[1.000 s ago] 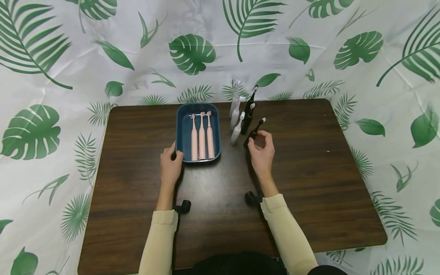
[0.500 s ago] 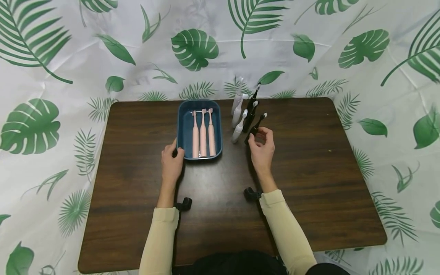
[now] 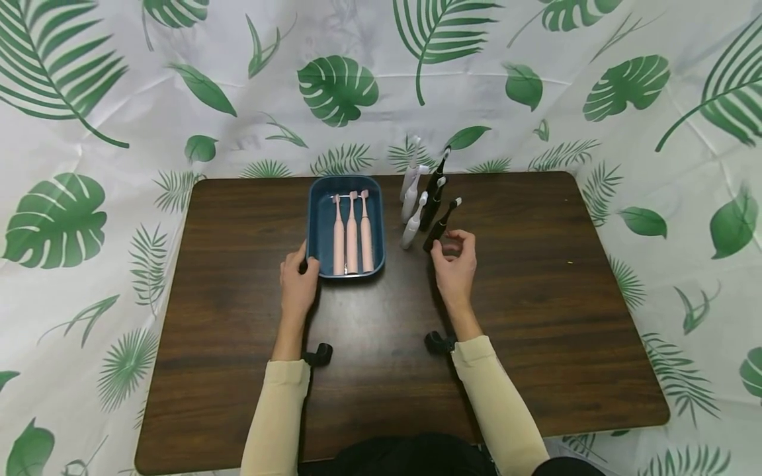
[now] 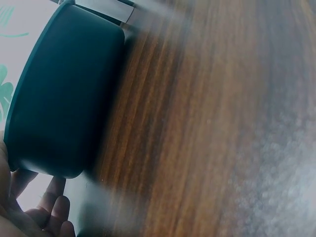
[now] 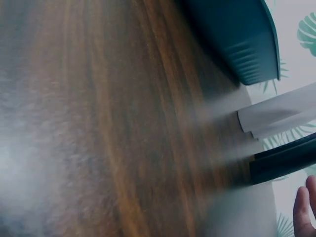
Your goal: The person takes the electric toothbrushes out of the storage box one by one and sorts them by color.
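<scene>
My left hand (image 3: pixel 299 281) holds the near left corner of a dark blue tray (image 3: pixel 313 225), thumb at the rim. In the left wrist view, its other fingers (image 4: pixel 60 206) curl by the tray's end. Three pink electric toothbrushes (image 3: pixel 352 241) lie side by side inside, heads toward the back. Right of the tray, three white electric toothbrushes (image 3: pixel 411 231) and three black ones stand upright in two rows. My right hand (image 3: pixel 455 268) is beside the nearest black electric toothbrush (image 3: pixel 436 235); the right wrist view shows a gap between its fingertips (image 5: pixel 301 210) and the brush handle.
Everything stands on a dark wooden table (image 3: pixel 524 317) with rounded corners. A leaf-patterned white sheet (image 3: pixel 250 119) hangs behind it and shows along both sides. Black straps with cameras (image 3: pixel 321 355) sit on both wrists.
My right hand's fingers have shifted slightly toward me, away from the nearest black toothbrush, which stays standing. My left hand and the tray keep their place; the head view has tilted a little.
</scene>
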### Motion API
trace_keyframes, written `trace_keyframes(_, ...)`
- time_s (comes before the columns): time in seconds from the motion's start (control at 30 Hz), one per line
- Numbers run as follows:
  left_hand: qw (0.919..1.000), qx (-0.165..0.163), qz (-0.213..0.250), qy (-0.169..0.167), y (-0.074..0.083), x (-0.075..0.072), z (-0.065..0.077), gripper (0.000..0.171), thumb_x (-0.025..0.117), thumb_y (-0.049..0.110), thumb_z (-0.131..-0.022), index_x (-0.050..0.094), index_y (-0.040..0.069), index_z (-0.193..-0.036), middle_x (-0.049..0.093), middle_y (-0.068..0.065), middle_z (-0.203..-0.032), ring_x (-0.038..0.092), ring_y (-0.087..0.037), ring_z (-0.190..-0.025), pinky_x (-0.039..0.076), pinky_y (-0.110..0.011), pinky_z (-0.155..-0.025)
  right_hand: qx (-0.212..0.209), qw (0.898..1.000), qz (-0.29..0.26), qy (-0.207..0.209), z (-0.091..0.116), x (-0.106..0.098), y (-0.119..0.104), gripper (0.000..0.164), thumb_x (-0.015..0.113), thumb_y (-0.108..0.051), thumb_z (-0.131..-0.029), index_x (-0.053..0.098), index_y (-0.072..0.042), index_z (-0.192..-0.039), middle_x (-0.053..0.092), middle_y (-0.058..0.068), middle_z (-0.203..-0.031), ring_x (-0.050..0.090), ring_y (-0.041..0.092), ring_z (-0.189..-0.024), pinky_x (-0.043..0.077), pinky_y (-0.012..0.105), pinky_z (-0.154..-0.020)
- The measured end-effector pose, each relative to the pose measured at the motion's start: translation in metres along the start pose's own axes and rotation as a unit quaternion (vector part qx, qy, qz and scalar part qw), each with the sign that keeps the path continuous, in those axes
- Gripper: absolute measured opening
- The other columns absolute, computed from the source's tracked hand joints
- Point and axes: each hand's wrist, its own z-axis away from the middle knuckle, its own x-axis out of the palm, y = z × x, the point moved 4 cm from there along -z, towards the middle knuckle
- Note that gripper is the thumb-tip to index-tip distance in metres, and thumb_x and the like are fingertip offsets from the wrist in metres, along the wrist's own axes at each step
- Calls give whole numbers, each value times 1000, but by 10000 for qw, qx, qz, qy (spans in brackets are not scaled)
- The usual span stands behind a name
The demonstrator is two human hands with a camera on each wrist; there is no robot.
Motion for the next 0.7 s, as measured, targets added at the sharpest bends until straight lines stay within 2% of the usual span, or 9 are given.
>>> trace_keyframes(0.13,10000,-4,0,4,0,0,0,56,56,29,-102,55,33,-158,64,-13,-138,45,-32,-115,32,-53,-111,-334,9989,219,230,7,-3,-4,17,72,-4,-97,60,3,-107,63,18,-95,57,12,-77,44,15,-66)
trace_keyframes(0.27,10000,2,12,28,0,0,0,56,57,28,-102,56,33,-158,65,-13,-137,44,-32,-113,33,-53,-108,-1117,9930,354,-112,18,6,-21,10,72,-5,-98,63,-1,-96,62,10,-76,53,11,-66,41,16,-61)
trace_keyframes(0.37,10000,16,24,16,2,-1,0,56,57,29,-102,56,32,-158,64,-14,-137,44,-33,-113,33,-53,-108,-1666,9833,506,-529,27,21,-38,9,72,-5,-97,63,-3,-95,63,8,-73,54,14,-63,42,16,-60)
trace_keyframes(0.47,10000,9,9,9,2,-1,1,57,56,30,-102,55,33,-158,64,-14,-138,44,-32,-114,33,-54,-109,-2015,9715,813,-943,32,40,-54,6,72,-7,-97,67,-4,-98,66,6,-77,57,15,-65,46,19,-62)
trace_keyframes(0.6,10000,-25,-62,43,2,-1,1,56,56,30,-102,55,33,-158,64,-13,-139,44,-32,-114,34,-53,-109,-2155,9538,1517,-1442,35,67,-69,8,70,-10,-99,72,-7,-105,70,4,-82,61,15,-69,50,29,-64)
trace_keyframes(0.7,9999,-66,-105,65,2,-1,2,56,56,30,-102,55,33,-158,65,-13,-139,45,-32,-114,35,-52,-106,-2064,9357,2237,-1783,33,86,-77,15,70,-14,-100,76,-9,-113,71,1,-86,60,14,-68,50,32,-63)
